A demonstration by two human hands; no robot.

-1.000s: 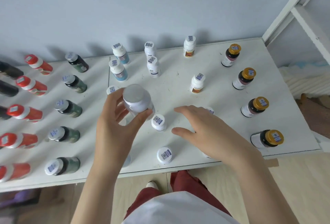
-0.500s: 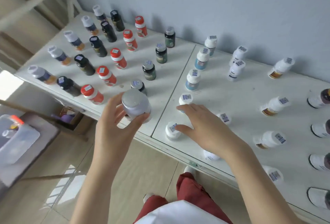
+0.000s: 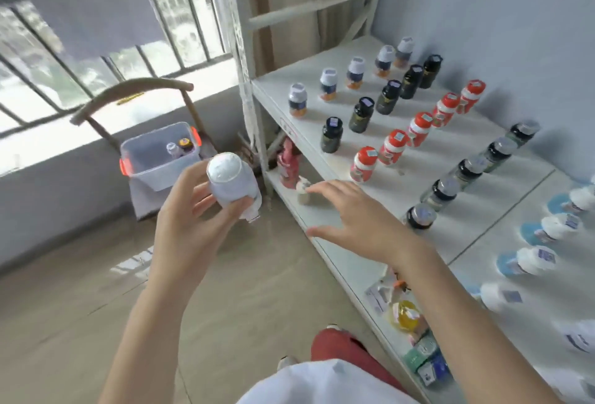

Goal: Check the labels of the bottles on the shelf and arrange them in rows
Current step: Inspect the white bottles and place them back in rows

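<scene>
My left hand (image 3: 190, 226) grips a white bottle (image 3: 231, 181), bottom end towards me, held over the floor left of the white shelf (image 3: 457, 242). My right hand (image 3: 357, 220) hovers with fingers spread above the shelf's front edge and holds nothing. On the shelf stand rows of bottles: red-capped ones (image 3: 418, 128), black ones (image 3: 362, 114), grey-capped dark ones (image 3: 468, 168), orange-bottomed ones (image 3: 328, 85) at the far left, and white-capped blue-labelled ones (image 3: 553, 226) at the right.
A clear plastic bin with orange clips (image 3: 159, 155) sits on a chair (image 3: 135, 104) by the barred window; it holds two bottles. A lower shelf carries small packets (image 3: 405, 313) and a red item (image 3: 288, 162). Bare floor lies below my arms.
My view has swung far left, from the shelf's middle to its left end and the window. The left hand carried the white bottle off the shelf over the floor; the right hand left the bottles.
</scene>
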